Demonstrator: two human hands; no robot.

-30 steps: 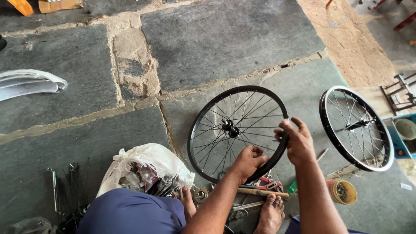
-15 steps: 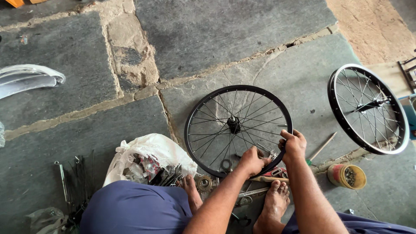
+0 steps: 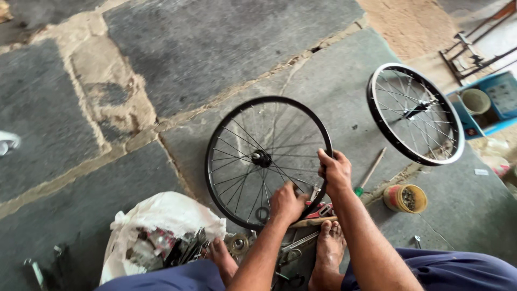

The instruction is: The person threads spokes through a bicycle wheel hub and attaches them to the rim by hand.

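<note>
While your left hand (image 3: pixel 287 203) rests with fingers curled loosely over the spokes at the lower part of the black spoked wheel (image 3: pixel 268 159), your right hand (image 3: pixel 335 171) is wrapped around its rim on the right side, fingers closed over the edge. That wheel lies on the grey stone floor (image 3: pixel 215 48) just in front of your feet, its hub a little left of your left hand.

Under the wheel's near edge, between your two bare feet, loose tools crowd the floor: a wooden handle (image 3: pixel 315 221) lies crosswise just under your left hand, red-handled pliers (image 3: pixel 322 210) touch it, and a metal spanner (image 3: pixel 293 245) sits nearer your right foot (image 3: pixel 327 253). Your left foot (image 3: pixel 223 258) is beside a white plastic bag (image 3: pixel 161 231) stuffed with metal parts, which butts close to the wheel's lower left.

To the right, a screwdriver with a green handle (image 3: pixel 369 172) lies just beside your right wrist, and a small yellow tin (image 3: pixel 405 198) stands near it. Farther right, well apart, a second wheel with a silver rim (image 3: pixel 414 113) lies flat, next to a blue tray (image 3: pixel 493 102) at the floor's right edge. A metal frame (image 3: pixel 474 40) sits in the far right corner.
</note>
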